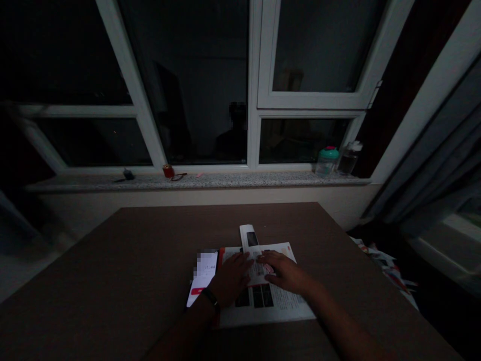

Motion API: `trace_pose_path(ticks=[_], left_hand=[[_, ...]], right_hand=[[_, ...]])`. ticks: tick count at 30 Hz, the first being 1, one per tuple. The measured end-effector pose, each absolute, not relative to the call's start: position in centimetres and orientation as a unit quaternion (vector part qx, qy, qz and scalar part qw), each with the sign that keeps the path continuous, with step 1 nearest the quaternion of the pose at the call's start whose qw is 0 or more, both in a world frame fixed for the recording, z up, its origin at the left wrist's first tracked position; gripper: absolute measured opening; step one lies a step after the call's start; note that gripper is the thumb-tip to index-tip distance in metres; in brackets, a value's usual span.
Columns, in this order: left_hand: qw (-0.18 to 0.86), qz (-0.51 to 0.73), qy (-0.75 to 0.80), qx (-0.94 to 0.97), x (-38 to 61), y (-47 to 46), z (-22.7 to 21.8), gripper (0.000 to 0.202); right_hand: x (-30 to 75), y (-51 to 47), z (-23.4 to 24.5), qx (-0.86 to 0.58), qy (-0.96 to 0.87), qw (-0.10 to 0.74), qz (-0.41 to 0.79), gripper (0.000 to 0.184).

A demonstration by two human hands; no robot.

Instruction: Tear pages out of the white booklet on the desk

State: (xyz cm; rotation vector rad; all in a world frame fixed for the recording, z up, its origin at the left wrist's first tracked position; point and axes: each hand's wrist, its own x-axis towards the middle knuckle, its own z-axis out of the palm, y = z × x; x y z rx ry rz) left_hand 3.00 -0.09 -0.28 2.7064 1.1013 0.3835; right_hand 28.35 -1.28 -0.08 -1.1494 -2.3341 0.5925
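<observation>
Forearms rise from the bottom edge across a brown tabletop, the left one wearing a dark wristband. At 9 o'clock from the left hand, a lit smartphone with a blurred screen lies just beside an open printed booklet. Both hands rest flat on the booklet, palms down, unclenched and gripping nothing, with the right hand slightly further right and their fingertips nearly meeting. A white paper strip extends from the booklet's far edge, its long axis toward 12 o'clock, about equally near both hands, with nothing between. At 1 o'clock, a green-lidded jar and clear bottle stand on the stone windowsill; crumpled printed papers lie at 3 o'clock.
</observation>
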Motion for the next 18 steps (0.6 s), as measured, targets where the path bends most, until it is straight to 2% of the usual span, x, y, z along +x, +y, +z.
trace_pose_path(ticks=[7, 13, 18], left_hand=[[0.1, 0.143, 0.369, 0.913, 2.92, -0.05, -0.27, 0.043], [0.115, 0.133, 0.378, 0.909, 2.94, -0.05, -0.02, 0.043], [0.121, 0.127, 0.383, 0.907, 3.02, -0.05, 0.12, 0.045]], right_hand=[[27.9, -1.44, 0.4, -0.416, -0.851, 0.238, 0.214, 0.048], [27.81, -1.37, 0.58, -0.426, -0.848, 0.228, 0.219, 0.058], [27.66, -1.4, 0.41, -0.404, -0.855, 0.231, 0.231, 0.054]])
